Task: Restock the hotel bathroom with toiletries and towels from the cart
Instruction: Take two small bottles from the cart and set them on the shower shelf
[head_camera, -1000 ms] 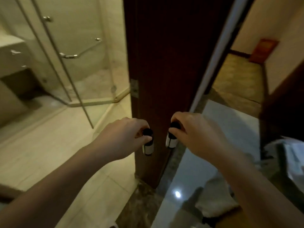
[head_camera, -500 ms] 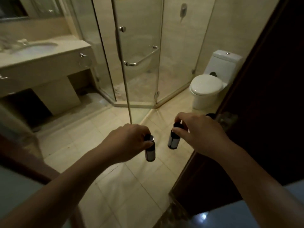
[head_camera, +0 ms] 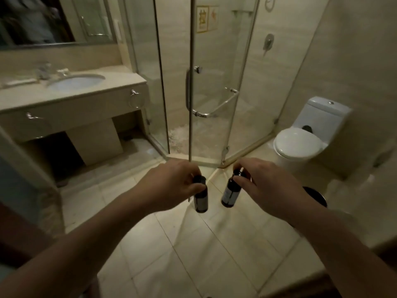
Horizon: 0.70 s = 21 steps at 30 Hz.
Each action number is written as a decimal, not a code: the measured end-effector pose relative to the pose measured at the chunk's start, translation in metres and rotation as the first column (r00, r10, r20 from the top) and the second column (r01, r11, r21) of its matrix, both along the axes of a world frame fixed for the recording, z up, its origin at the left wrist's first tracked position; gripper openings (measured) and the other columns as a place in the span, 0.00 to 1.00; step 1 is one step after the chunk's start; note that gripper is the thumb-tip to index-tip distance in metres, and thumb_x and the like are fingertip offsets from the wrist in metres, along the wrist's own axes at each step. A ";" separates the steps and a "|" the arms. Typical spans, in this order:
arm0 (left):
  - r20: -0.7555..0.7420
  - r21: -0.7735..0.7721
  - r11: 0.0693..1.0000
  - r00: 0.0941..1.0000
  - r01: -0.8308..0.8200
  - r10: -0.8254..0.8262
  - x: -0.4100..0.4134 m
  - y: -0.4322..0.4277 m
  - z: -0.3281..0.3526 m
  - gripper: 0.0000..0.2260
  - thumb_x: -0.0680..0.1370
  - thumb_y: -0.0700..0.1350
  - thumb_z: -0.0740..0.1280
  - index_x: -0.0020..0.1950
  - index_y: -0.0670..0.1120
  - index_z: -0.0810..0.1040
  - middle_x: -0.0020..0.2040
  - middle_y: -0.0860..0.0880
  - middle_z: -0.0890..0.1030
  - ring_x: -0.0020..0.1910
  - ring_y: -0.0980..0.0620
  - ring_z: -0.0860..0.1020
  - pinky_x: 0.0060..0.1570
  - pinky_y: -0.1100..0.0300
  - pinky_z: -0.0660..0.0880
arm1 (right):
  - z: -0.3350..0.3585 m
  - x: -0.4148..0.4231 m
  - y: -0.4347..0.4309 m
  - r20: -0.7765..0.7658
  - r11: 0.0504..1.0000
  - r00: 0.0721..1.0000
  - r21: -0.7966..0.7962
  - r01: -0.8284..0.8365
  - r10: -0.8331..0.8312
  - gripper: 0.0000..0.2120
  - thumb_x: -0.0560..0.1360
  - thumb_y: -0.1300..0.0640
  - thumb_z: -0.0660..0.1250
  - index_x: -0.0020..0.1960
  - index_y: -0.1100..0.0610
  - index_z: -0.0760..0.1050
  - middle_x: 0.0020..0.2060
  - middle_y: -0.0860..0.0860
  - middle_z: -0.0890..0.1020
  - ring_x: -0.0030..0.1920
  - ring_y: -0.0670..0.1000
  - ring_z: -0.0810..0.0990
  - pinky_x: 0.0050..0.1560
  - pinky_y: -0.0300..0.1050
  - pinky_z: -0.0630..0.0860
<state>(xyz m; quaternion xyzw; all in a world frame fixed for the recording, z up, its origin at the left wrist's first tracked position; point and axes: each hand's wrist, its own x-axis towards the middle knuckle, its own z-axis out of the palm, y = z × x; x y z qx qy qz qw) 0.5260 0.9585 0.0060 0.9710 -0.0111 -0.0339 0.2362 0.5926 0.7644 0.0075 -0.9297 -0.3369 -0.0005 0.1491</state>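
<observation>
Two small dark toiletry bottles with pale labels hang from my hands over the bathroom floor. My left hand [head_camera: 171, 186] pinches the cap of the left bottle [head_camera: 200, 200]. My right hand [head_camera: 266, 186] pinches the top of the right bottle [head_camera: 229, 193], which tilts slightly. Both hands are held out in front of me, side by side, facing the glass shower. The vanity counter [head_camera: 120, 82] with its sink [head_camera: 75, 82] lies to the far left, well away from both hands.
A glass shower enclosure [head_camera: 212, 87] with its door ajar stands straight ahead. A white toilet [head_camera: 300, 143] sits at the right, with a dark round bin [head_camera: 315, 196] near it behind my right wrist. A mirror [head_camera: 53, 20] hangs above the sink. Pale floor tiles [head_camera: 193, 254] spread below.
The view swung left from the dark door and moved further into the bathroom. Both hands still carry the bottles; the sink, shower and toilet now sit closer.
</observation>
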 end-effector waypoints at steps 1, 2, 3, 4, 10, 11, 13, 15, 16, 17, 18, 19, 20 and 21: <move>0.011 -0.002 1.000 1.000 -0.017 0.017 0.010 0.010 -0.001 0.11 0.76 0.50 0.65 0.56 0.48 0.77 0.51 0.51 0.80 0.48 0.54 0.78 0.50 0.53 0.78 | -0.001 0.012 0.011 0.011 1.000 1.000 0.002 -0.018 0.018 0.07 0.78 0.50 0.59 0.54 0.50 0.71 0.46 0.46 0.77 0.44 0.49 0.76 0.45 0.46 0.75; 0.028 -0.002 0.999 0.999 -0.036 0.036 0.020 0.020 -0.002 0.11 0.76 0.51 0.65 0.56 0.49 0.77 0.51 0.52 0.80 0.48 0.55 0.78 0.50 0.54 0.78 | -0.002 0.025 0.021 0.018 0.999 0.999 0.004 -0.038 0.038 0.07 0.78 0.50 0.59 0.54 0.50 0.70 0.46 0.46 0.77 0.44 0.49 0.76 0.45 0.45 0.74; 0.045 0.007 0.998 0.997 -0.058 0.057 0.030 0.031 -0.003 0.11 0.76 0.51 0.65 0.56 0.50 0.77 0.50 0.52 0.80 0.48 0.56 0.77 0.49 0.54 0.78 | -0.003 0.039 0.033 0.023 0.998 0.998 0.004 -0.058 0.058 0.07 0.78 0.50 0.59 0.54 0.49 0.70 0.46 0.45 0.77 0.44 0.49 0.76 0.45 0.45 0.74; 0.058 0.023 0.997 0.995 -0.079 0.077 0.041 0.043 -0.003 0.10 0.76 0.52 0.65 0.55 0.51 0.76 0.50 0.53 0.80 0.47 0.56 0.77 0.49 0.55 0.78 | -0.004 0.053 0.045 0.025 0.997 0.997 0.003 -0.078 0.077 0.07 0.78 0.50 0.59 0.54 0.50 0.70 0.46 0.45 0.77 0.45 0.49 0.76 0.46 0.45 0.75; 0.084 0.081 0.986 0.987 -0.145 0.139 0.117 0.111 0.016 0.08 0.76 0.52 0.64 0.54 0.54 0.75 0.46 0.59 0.77 0.45 0.61 0.76 0.41 0.68 0.71 | 0.006 0.149 0.127 0.043 0.985 0.985 0.034 -0.168 0.166 0.07 0.79 0.50 0.59 0.55 0.50 0.70 0.48 0.47 0.77 0.46 0.50 0.76 0.44 0.45 0.74; 0.090 0.074 0.984 0.984 -0.160 0.154 0.128 0.122 0.020 0.09 0.76 0.52 0.64 0.55 0.54 0.75 0.46 0.59 0.76 0.46 0.61 0.76 0.42 0.68 0.72 | 0.008 0.164 0.140 0.051 0.981 0.981 0.035 -0.190 0.188 0.08 0.78 0.50 0.59 0.56 0.50 0.70 0.48 0.47 0.77 0.46 0.49 0.76 0.42 0.41 0.73; 0.118 0.049 0.979 0.974 -0.200 0.193 0.148 0.143 0.030 0.09 0.76 0.52 0.64 0.56 0.53 0.75 0.45 0.60 0.75 0.46 0.61 0.77 0.46 0.64 0.75 | 0.016 0.193 0.164 0.079 0.972 0.970 0.033 -0.234 0.230 0.09 0.78 0.50 0.59 0.57 0.49 0.70 0.47 0.46 0.76 0.43 0.46 0.74 0.37 0.34 0.66; 0.148 0.025 0.970 0.960 -0.244 0.238 0.166 0.164 0.037 0.09 0.76 0.52 0.64 0.55 0.54 0.75 0.44 0.60 0.76 0.45 0.61 0.77 0.47 0.62 0.77 | 0.025 0.219 0.187 0.102 0.960 0.956 0.026 -0.280 0.276 0.09 0.78 0.49 0.59 0.57 0.49 0.70 0.46 0.44 0.74 0.42 0.45 0.72 0.34 0.31 0.62; 0.153 0.019 0.964 0.953 -0.266 0.260 0.173 0.175 0.039 0.08 0.76 0.52 0.63 0.55 0.55 0.75 0.44 0.61 0.76 0.45 0.62 0.77 0.47 0.62 0.77 | 0.029 0.231 0.199 0.104 0.951 0.947 0.026 -0.307 0.303 0.09 0.78 0.49 0.59 0.56 0.49 0.70 0.46 0.44 0.74 0.42 0.45 0.72 0.34 0.31 0.63; 0.159 0.016 0.957 0.946 -0.290 0.284 0.181 0.186 0.039 0.08 0.76 0.53 0.63 0.55 0.55 0.75 0.45 0.60 0.76 0.45 0.62 0.77 0.47 0.62 0.77 | 0.031 0.242 0.212 0.104 0.942 0.939 0.035 -0.333 0.328 0.08 0.78 0.49 0.59 0.56 0.48 0.71 0.47 0.44 0.75 0.43 0.44 0.73 0.36 0.31 0.64; 0.171 0.017 0.949 0.937 -0.313 0.306 0.188 0.198 0.039 0.09 0.76 0.53 0.63 0.55 0.55 0.75 0.45 0.60 0.76 0.45 0.62 0.77 0.47 0.62 0.77 | 0.033 0.253 0.225 0.108 0.932 0.930 0.053 -0.358 0.351 0.08 0.78 0.49 0.59 0.56 0.48 0.71 0.47 0.44 0.76 0.43 0.44 0.73 0.37 0.32 0.66; 0.185 0.020 0.942 0.927 -0.336 0.326 0.196 0.211 0.039 0.09 0.76 0.54 0.63 0.55 0.55 0.75 0.46 0.60 0.77 0.45 0.62 0.77 0.47 0.62 0.77 | 0.033 0.262 0.239 0.114 0.923 0.923 0.074 -0.378 0.369 0.09 0.78 0.48 0.60 0.56 0.48 0.71 0.47 0.43 0.76 0.44 0.44 0.73 0.38 0.32 0.66; 0.195 0.019 0.934 0.918 -0.356 0.346 0.203 0.223 0.039 0.10 0.76 0.55 0.63 0.55 0.54 0.75 0.46 0.59 0.77 0.45 0.61 0.77 0.47 0.60 0.77 | 0.032 0.270 0.252 0.117 0.915 0.917 0.092 -0.392 0.381 0.09 0.77 0.48 0.60 0.56 0.47 0.71 0.46 0.43 0.75 0.44 0.44 0.73 0.38 0.32 0.66; 0.198 0.016 0.927 0.910 -0.374 0.364 0.211 0.235 0.039 0.10 0.76 0.55 0.62 0.54 0.54 0.75 0.47 0.58 0.78 0.45 0.60 0.77 0.48 0.58 0.77 | 0.031 0.277 0.265 0.112 0.910 0.915 0.111 -0.399 0.388 0.09 0.78 0.48 0.60 0.56 0.47 0.71 0.44 0.42 0.74 0.44 0.43 0.73 0.38 0.32 0.66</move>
